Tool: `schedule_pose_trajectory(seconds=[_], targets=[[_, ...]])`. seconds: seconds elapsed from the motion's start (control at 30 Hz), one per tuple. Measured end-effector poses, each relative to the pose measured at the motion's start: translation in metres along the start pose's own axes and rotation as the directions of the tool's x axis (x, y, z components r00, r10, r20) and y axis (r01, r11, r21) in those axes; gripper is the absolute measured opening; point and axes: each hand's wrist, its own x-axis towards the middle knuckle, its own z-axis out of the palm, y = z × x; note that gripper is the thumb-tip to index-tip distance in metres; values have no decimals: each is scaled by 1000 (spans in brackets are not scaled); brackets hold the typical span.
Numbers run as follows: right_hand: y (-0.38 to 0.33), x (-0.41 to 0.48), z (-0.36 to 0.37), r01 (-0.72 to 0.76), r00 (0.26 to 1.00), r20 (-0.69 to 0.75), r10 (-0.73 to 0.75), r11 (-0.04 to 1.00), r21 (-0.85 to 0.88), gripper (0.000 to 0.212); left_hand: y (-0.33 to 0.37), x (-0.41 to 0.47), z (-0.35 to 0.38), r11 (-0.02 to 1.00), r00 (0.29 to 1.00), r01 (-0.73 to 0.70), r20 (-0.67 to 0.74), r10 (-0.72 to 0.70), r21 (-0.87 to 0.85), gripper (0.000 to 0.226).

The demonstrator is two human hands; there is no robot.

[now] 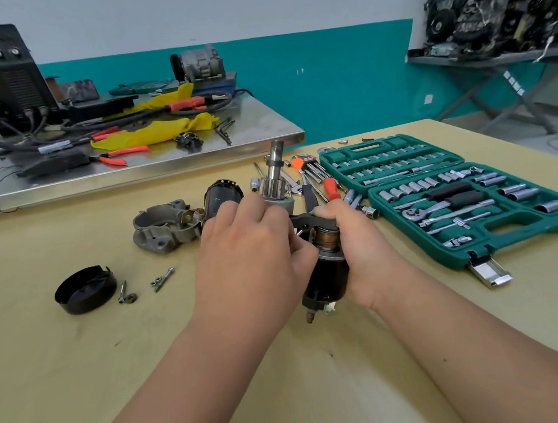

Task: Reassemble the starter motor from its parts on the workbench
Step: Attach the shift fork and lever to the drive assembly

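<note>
Head view: over the tan wooden counter (pixel 80 370), my left grip (pixel 251 259) curls round the base of the steel geared pinion shaft (pixel 272 177), which rises nearly upright above my knuckles. My right grip (pixel 357 248) clasps the black cylindrical solenoid (pixel 327 278); a black forked lever (pixel 309 220) lies across its copper-coloured end, between both grips. The grey cast-metal nose housing (pixel 164 228) and the black round end cap (pixel 85 289) lie to the left. The open green socket-set case (pixel 476 197) sits to the right.
</note>
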Motion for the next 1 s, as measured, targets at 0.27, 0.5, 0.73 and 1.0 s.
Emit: schedule_pose_trajectory(seconds=[0.27,0.5,0.73,1.0], targets=[[-2,1,1,1,1000,13,-1,1000,15,34,-2,1,-1,995,998,61,9,-61,-75,11],[-1,-3,3,25,1000,-15,-25,999,21,21,-1,1,0,996,998,54,-6,-55,-71,11],[-1,-9,12,47,996,-72,-56,993,-111,26,2,1,2,996,995,84,63,-84,4,12],[-3,-16,17,231,930,-183,-319,894,-383,13,1,0,4,978,992,50,103,-73,204,42]])
